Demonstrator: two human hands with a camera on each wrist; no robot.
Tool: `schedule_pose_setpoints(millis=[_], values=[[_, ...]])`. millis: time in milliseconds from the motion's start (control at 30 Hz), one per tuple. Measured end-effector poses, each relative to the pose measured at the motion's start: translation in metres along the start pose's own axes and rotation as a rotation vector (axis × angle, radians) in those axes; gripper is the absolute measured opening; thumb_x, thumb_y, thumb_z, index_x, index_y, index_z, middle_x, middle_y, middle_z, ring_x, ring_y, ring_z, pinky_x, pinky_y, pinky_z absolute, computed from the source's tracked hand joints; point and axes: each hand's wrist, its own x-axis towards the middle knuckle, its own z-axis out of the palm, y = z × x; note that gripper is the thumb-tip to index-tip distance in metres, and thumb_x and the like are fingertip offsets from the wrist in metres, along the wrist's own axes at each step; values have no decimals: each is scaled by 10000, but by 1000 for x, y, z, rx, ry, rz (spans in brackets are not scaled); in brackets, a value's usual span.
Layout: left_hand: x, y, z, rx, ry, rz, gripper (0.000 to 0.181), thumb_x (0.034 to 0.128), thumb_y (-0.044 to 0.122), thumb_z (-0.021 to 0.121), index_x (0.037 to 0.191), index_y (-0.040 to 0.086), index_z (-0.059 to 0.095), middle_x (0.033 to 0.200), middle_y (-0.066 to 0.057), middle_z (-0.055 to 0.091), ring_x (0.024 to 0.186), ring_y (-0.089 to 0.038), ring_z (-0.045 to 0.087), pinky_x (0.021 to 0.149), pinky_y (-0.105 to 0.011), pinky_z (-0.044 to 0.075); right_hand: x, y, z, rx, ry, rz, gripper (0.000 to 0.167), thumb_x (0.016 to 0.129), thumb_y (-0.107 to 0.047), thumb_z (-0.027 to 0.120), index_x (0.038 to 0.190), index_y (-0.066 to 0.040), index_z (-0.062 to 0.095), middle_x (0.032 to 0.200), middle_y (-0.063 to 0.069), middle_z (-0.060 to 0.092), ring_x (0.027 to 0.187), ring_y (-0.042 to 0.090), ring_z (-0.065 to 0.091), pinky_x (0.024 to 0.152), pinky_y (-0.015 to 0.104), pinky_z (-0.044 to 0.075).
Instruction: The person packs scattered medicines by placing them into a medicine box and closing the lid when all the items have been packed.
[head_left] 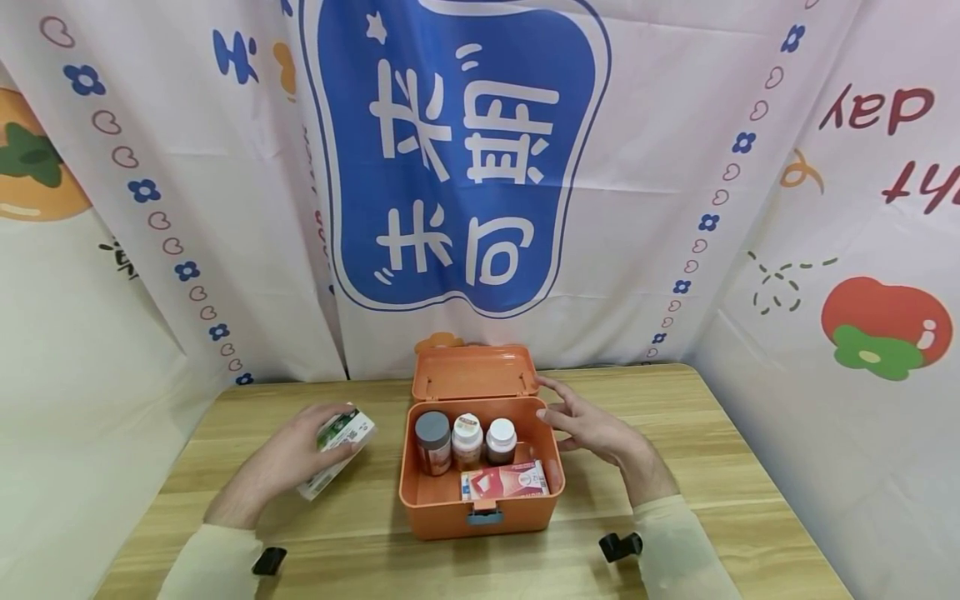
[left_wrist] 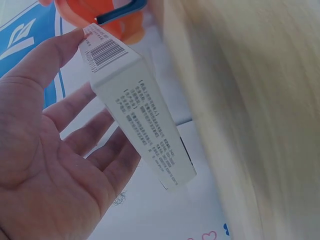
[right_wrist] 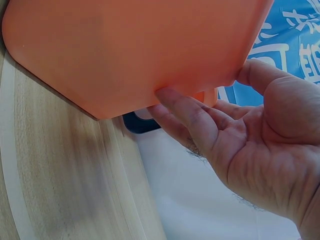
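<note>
My left hand (head_left: 300, 446) holds a white and green medicine box (head_left: 351, 435) above the table, to the left of an orange storage box (head_left: 480, 523). In the left wrist view the thumb presses one end of that carton (left_wrist: 145, 120), which shows a barcode and small print. My right hand (head_left: 592, 425) rests on the right side of the orange box near its rear corner, fingers fairly straight. From the right wrist view, fingertips (right_wrist: 170, 97) touch the outer orange wall (right_wrist: 130, 55). Inside stand a grey-lidded jar (head_left: 433, 442), two white-capped bottles (head_left: 467, 442) (head_left: 501, 442) and a red and white carton (head_left: 506, 482).
The orange lid (head_left: 476, 372) is folded back toward the curtain (head_left: 637, 208). A blue-grey latch (head_left: 485, 517) sits at the front of the box. Wooden tabletop (head_left: 645, 550) extends on both sides, its back edge close to the curtain.
</note>
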Motion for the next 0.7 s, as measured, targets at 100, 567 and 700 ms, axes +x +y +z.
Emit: schedule_pose_setpoints(millis=[100,567,700], values=[[3,4,-1,2,-26,-29,723,1061,402,877,1654,66,638,1701,-337,595,1427,-506,683,1142,-755,590,0,0,0,-1,-3,-2,784,1263,-292,561,1897,-191,109,1777,371,499,1588,542,615,1180,613,663],[13,24,-5,1,-40,-48,735,1082,454,846,1686,104,613,1751,-325,551,1434,-505,685,1154,-754,594,-1,-1,0,2,-5,-7,789,1263,-291,561,1897,-184,103,1774,372,501,1585,541,618,1178,601,665],[17,27,-3,2,-42,-58,746,1085,477,837,1695,115,604,1763,-318,540,1437,-498,684,1151,-751,597,0,0,0,5,-10,-8,790,1263,-283,558,1897,-182,98,1767,372,511,1583,543,619,1176,595,668]])
